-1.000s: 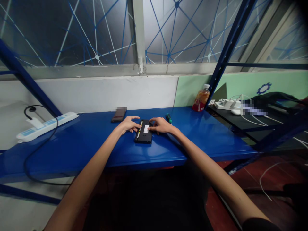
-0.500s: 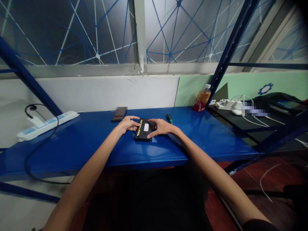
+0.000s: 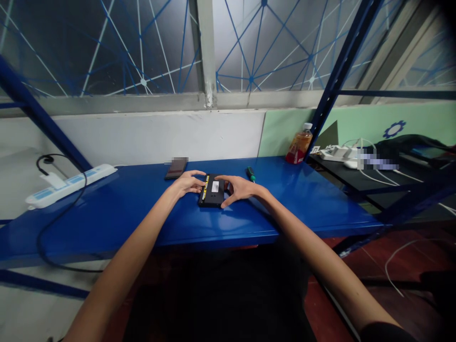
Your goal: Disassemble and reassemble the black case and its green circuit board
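Note:
A flat black rectangular box (image 3: 215, 195), with a white label and a yellow strip along its left side, lies on the blue table. At its left edge is my left hand (image 3: 185, 184), fingers apart, with the fingertips by the yellow strip. My right hand (image 3: 241, 188) spans the box's right side, the index finger at the far edge and the thumb at the near right corner. Part of the right side is hidden behind those fingers. Just beyond my right hand lies a screwdriver (image 3: 251, 174) with a green and black handle.
A dark phone-like slab (image 3: 176, 168) lies at the back of the blue table (image 3: 302, 204). A drink bottle (image 3: 299, 146) stands at the back right by a blue post. To the left is a white power strip (image 3: 78, 183) with a black cable. Chargers and white cables (image 3: 342, 153) crowd a dark table.
My right thumb has slid off the box's top face to its near right corner. My left hand stays at the left edge, and the box has hardly moved.

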`<state>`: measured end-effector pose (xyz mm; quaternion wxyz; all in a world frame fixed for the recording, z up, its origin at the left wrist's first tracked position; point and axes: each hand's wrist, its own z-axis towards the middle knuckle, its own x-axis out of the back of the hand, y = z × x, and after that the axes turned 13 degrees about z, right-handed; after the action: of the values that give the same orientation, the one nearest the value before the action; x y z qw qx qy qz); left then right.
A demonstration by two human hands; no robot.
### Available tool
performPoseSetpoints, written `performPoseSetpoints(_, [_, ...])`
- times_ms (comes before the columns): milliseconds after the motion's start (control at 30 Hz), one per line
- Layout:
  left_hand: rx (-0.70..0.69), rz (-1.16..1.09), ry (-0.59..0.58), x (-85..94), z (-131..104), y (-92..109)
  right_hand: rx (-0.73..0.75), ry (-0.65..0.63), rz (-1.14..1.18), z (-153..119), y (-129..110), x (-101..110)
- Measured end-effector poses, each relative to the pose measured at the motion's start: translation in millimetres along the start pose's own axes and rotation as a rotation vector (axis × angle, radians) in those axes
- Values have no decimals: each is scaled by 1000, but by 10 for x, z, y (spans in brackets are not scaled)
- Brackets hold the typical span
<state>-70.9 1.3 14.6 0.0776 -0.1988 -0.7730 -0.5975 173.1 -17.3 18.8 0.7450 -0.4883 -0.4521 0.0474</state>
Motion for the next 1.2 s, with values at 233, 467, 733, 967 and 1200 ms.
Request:
performPoseSetpoints(233, [16, 8, 80, -12, -12, 11, 10, 46, -45, 18, -11, -25])
performPoseSetpoints(467, [-24, 253, 152, 5, -69, 81, 9, 41, -69, 24, -12, -29])
performPoseSetpoints(733, [24, 238, 160, 14, -66, 81, -43, 19, -28, 27, -2, -11])
performPoseSetpoints(967, [78, 125, 170, -7, -46, 80, -58, 9, 1, 38, 34, -7])
performPoseSetpoints(1200, [83, 40, 129, 45, 14, 29, 15, 57, -8, 37, 40, -34])
